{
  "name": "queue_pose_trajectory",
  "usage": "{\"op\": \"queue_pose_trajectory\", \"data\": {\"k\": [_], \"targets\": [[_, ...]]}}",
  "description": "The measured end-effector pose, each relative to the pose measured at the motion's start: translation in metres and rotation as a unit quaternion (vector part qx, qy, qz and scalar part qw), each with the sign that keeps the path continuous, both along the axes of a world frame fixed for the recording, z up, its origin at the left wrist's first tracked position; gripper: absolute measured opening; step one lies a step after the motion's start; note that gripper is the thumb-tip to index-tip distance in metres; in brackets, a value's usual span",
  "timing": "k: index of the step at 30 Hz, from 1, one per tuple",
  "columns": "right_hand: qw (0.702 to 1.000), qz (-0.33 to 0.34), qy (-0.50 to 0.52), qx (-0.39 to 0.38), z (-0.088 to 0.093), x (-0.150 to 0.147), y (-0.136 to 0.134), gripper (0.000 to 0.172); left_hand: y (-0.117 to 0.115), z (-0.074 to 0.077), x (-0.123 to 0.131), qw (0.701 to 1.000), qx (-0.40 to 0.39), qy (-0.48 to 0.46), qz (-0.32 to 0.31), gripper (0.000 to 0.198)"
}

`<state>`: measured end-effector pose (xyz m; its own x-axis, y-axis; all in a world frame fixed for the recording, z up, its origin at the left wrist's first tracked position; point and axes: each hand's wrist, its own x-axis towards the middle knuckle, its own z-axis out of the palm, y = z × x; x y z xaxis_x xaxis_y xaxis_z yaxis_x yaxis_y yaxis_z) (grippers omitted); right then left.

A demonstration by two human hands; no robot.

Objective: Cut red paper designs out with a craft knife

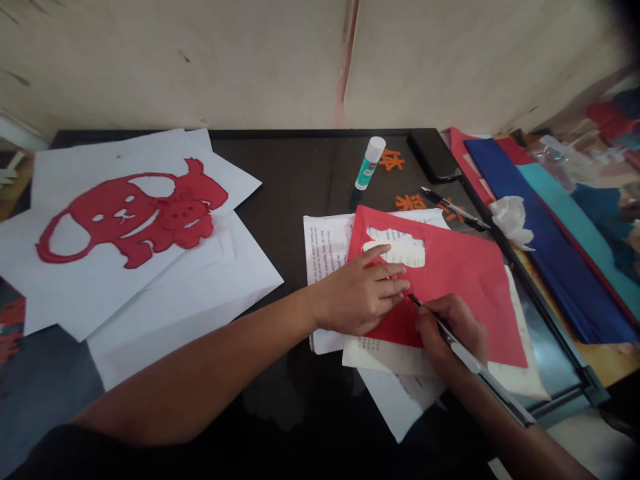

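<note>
A red paper sheet (465, 280) with a cut-out opening near its upper left lies on printed pages (325, 253). My left hand (360, 293) rests on the sheet's left part, palm down with fingers spread, just below the opening. My right hand (455, 327) grips a slim craft knife (480, 370) like a pen. The knife's tip touches the red paper right beside my left fingertips. Faint lines show on the paper near the tip, partly hidden by my left hand.
Red animal paper cut-outs (120, 207) lie on white sheets (200, 300) at left. A glue stick (370, 163) stands behind the pages, near orange cut characters (393, 160), a black phone (433, 157) and a pen (455, 208). Crumpled tissue (513, 220) and blue paper (540, 247) are at right.
</note>
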<state>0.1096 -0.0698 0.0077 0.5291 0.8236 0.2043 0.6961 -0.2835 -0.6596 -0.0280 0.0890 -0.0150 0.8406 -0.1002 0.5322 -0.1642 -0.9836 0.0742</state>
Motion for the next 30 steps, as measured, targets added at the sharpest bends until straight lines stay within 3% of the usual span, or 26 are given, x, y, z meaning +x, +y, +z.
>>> {"op": "queue_pose_trajectory", "data": {"k": [11, 30], "targets": [[1.0, 0.014, -0.017, -0.023, 0.0007, -0.0013, 0.0045, 0.014, 0.0013, -0.0007, -0.0008, 0.999, -0.018, 0.044, 0.009, 0.026], [0.996, 0.069, -0.05, 0.004, -0.0047, -0.0013, -0.001, 0.012, -0.0013, 0.0013, 0.0003, 0.998, -0.034, 0.044, 0.02, 0.024]]}}
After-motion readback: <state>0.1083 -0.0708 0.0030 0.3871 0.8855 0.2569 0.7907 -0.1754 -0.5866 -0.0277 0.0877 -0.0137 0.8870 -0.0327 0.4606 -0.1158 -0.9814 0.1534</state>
